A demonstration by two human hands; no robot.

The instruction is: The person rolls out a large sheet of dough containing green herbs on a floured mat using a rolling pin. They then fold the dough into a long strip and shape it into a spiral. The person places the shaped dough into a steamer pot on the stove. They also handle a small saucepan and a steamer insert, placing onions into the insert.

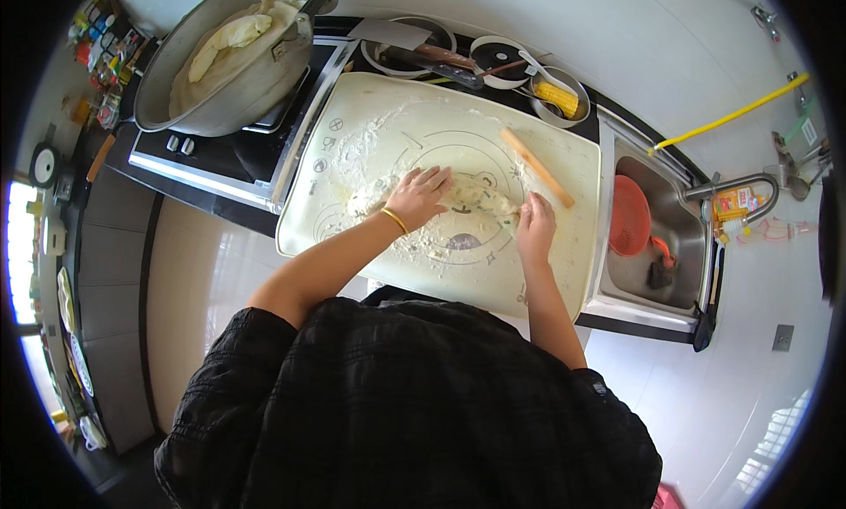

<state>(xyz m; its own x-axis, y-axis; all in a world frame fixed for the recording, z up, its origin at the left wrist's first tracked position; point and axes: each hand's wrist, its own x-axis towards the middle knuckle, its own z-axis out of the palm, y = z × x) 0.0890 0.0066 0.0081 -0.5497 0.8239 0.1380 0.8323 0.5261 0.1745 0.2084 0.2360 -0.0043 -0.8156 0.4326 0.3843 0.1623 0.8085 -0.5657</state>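
Note:
A long dough roll [481,196] flecked with green lies across a floured cream pastry mat [562,258]. My left hand [418,197], with a yellow bangle at the wrist, rests palm down over the middle of the roll and hides part of it. At the roll's right end, the fingertips of my right hand [536,226] pinch the dough tip. Beyond that hand a wooden rolling pin [537,167] lies slantwise on the mat. Loose flour is scattered around the roll.
A large metal pan [264,89] holding dough sits on the stove [218,153] at left. Behind the mat are a cleaver [390,33], a black-handled knife [456,74] and a bowl with corn [556,99]. The sink [674,218] at right contains a red colander [629,215].

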